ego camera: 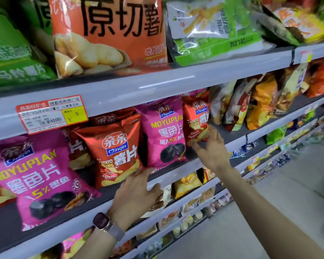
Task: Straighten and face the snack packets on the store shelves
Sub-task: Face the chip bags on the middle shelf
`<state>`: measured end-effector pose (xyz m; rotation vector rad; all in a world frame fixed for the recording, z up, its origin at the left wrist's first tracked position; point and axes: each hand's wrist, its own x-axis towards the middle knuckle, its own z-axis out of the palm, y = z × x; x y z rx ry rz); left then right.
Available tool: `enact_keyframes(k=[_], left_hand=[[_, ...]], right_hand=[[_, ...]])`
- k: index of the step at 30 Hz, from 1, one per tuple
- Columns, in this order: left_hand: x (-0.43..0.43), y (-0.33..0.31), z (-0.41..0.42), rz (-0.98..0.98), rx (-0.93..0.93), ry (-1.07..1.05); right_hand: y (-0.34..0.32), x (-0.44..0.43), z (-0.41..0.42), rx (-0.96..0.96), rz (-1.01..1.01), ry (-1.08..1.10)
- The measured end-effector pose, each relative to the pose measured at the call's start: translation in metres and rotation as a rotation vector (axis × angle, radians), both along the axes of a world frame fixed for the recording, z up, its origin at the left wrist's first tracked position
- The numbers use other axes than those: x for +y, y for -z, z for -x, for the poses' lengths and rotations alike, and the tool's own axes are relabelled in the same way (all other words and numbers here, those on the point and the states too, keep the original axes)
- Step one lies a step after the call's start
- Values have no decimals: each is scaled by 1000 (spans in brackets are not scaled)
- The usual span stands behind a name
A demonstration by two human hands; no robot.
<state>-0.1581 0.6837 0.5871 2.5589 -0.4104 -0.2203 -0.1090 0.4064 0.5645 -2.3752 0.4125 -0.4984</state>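
On the middle shelf [176,171] stand Qinqin snack packets. A red potato chip packet [114,150] leans at the centre, and my left hand [137,195], with a watch on the wrist, touches its bottom corner with spread fingers. To its right is a pink Moyupian packet [163,135]. Further right a second red chip packet [195,118] stands upright, and my right hand [211,148] pinches its lower edge. A large pink Moyupian packet [36,176] leans at the near left.
The top shelf holds an orange chip bag [108,34], green bags [11,49] and a white-green fries bag [213,28]. A price label [51,113] sticks to the shelf edge. Mixed yellow and orange bags [260,103] fill the right; lower shelves carry small snacks. Aisle floor [269,221] lies right.
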Motion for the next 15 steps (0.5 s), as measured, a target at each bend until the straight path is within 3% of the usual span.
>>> enact_keyframes(k=[10,15], left_hand=[[5,15,24,-28,-64,-216],[13,14,26,-32,-89,-294]], right_hand=[[9,-26,-80,-46,-324,-14],[14,-27,-82,-156,-336,-21]])
